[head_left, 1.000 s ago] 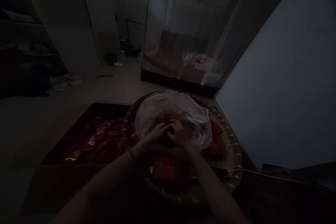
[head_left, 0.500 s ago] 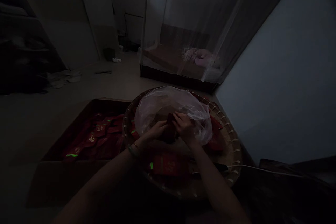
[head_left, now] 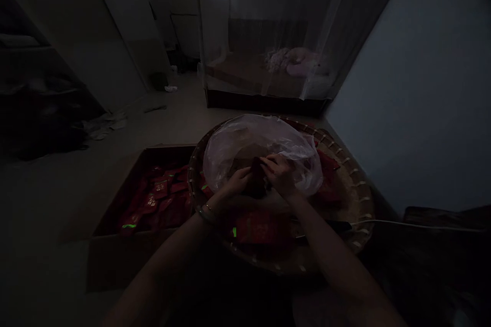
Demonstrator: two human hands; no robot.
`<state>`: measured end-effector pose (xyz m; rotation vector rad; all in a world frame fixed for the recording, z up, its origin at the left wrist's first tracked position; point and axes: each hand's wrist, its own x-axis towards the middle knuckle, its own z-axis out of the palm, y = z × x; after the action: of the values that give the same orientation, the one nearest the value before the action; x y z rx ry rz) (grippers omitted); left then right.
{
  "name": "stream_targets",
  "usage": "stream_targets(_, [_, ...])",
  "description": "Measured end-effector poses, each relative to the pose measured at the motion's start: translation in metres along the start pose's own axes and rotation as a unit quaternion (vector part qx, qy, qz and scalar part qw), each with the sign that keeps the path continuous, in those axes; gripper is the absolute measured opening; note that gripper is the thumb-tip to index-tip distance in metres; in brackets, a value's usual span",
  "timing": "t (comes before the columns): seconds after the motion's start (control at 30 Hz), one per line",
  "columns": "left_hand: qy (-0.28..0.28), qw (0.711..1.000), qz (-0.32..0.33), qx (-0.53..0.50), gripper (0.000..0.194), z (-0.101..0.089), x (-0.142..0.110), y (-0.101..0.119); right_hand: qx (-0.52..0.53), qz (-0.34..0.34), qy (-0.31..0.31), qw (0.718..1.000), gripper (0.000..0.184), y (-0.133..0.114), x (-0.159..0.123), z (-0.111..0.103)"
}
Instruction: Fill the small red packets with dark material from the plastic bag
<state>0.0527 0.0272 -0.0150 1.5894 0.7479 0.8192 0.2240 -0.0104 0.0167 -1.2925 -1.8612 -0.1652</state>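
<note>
Both my hands meet over a round woven bamboo tray [head_left: 355,199], inside the mouth of a clear plastic bag [head_left: 245,145]. My left hand [head_left: 237,185] and my right hand [head_left: 279,174] pinch a dark red packet [head_left: 256,179] between them, and its lower part is hidden in shadow. A larger red packet [head_left: 263,228] lies on the tray under my wrists. More red packets [head_left: 326,184] sit beyond the bag, to the right.
To the left stands a cardboard box [head_left: 115,260] full of red packets with gold marks. A cable [head_left: 422,226] runs off the tray's right side along a dark surface. A bed under a mosquito net [head_left: 264,46] stands ahead, and a wall rises at right.
The dark red packet now stands more visibly between my hands, which have drawn slightly apart. The whole view has shifted, with the tray sitting higher and further right.
</note>
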Motion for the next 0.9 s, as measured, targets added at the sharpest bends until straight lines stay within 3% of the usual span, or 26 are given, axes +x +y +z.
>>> stream_targets(0.13, [0.003, 0.997, 0.018, 0.078, 0.031, 0.000, -0.003, 0.000, 0.030, 0.043, -0.003, 0.999, 0.019, 0.003, 0.002, 0.000])
stream_targets(0.3, [0.010, 0.977, 0.058, 0.207, 0.028, 0.000, -0.010, 0.009, 0.050, 0.092, -0.050, 0.993, 0.022, 0.005, 0.001, 0.000])
stream_targets(0.4, [0.043, 0.975, 0.044, 0.214, 0.026, -0.003, -0.008, 0.015, 0.038, 0.080, -0.039, 0.995, 0.023, 0.002, 0.002, -0.003])
stream_targets(0.57, [0.117, 0.982, -0.038, 0.146, 0.021, -0.009, -0.003, 0.020, 0.024, 0.060, -0.012, 0.998, 0.019, -0.002, 0.004, -0.007])
stream_targets(0.73, [0.103, 0.983, -0.028, 0.153, 0.024, -0.008, -0.004, 0.023, 0.046, 0.067, -0.001, 0.997, 0.022, -0.005, 0.004, -0.003])
stream_targets(0.9, [0.116, 0.968, -0.009, 0.223, 0.017, -0.009, -0.003, 0.022, -0.012, 0.045, 0.007, 0.999, 0.023, -0.010, 0.003, -0.008])
